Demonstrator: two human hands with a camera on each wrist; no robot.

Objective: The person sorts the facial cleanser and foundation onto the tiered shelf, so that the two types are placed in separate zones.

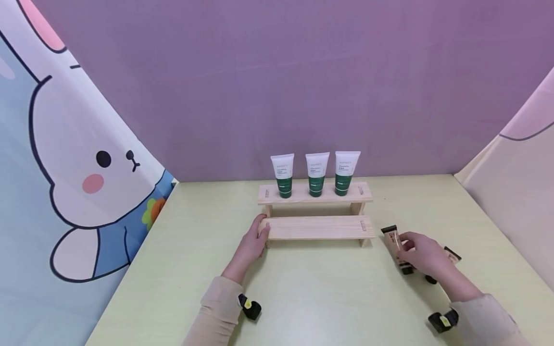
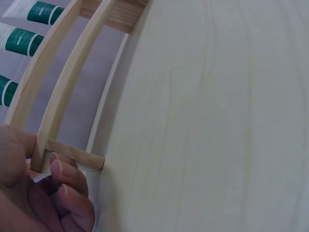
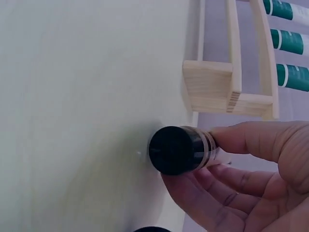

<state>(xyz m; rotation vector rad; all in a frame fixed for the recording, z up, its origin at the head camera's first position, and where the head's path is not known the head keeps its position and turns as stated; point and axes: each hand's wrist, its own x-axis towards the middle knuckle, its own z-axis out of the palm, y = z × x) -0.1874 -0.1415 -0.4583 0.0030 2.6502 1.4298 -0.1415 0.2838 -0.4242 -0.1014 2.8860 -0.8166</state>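
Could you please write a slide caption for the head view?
Left grip holds the wooden rack; right grip holds a tan tube.

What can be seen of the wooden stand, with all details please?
The wooden stand is pale, with visible grain, and looks unpainted. Two planks form steps, the rear one higher, carried by end supports. Small marks, unreadable, sit near plank ends. It stands upright on the table, in front of the purple backdrop. Three white-and-green tubes stand in a row on the upper plank. The person's left grip holds the lower plank's left end.
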